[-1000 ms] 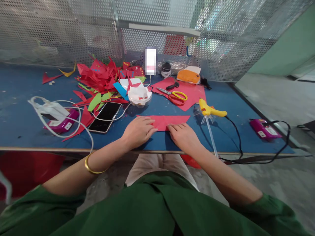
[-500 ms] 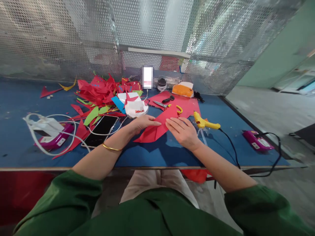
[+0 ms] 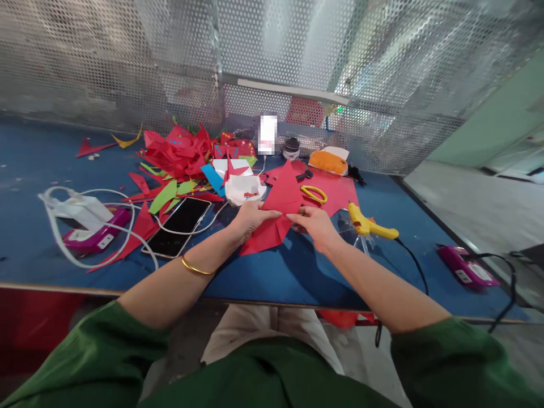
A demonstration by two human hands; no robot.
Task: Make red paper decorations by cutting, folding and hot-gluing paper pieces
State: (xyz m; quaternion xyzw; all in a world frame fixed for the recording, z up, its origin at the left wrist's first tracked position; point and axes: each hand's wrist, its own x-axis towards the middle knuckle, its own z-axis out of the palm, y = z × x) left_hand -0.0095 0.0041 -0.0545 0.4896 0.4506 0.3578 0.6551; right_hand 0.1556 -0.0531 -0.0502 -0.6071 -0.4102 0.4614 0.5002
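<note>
A folded piece of red paper, pointed at its top, is held up over the front middle of the blue table. My left hand pinches its left side, thumb on the near face and fingers behind. On the right edge my right hand grips it with the thumb in front and fingers partly hidden. Behind the paper, yellow-handled scissors lie on a flat red sheet; their blades are covered. A yellow glue gun rests right of my right hand.
Red paper pieces are heaped at the back left. A black phone, white cables and a purple box lie left. Another purple box sits at the right edge. A perforated metal screen stands behind.
The folded red paper has turned more upright, its tip now pointing away. My right hand has gone from lying flat on it to gripping its edge. The view has shifted slightly.
</note>
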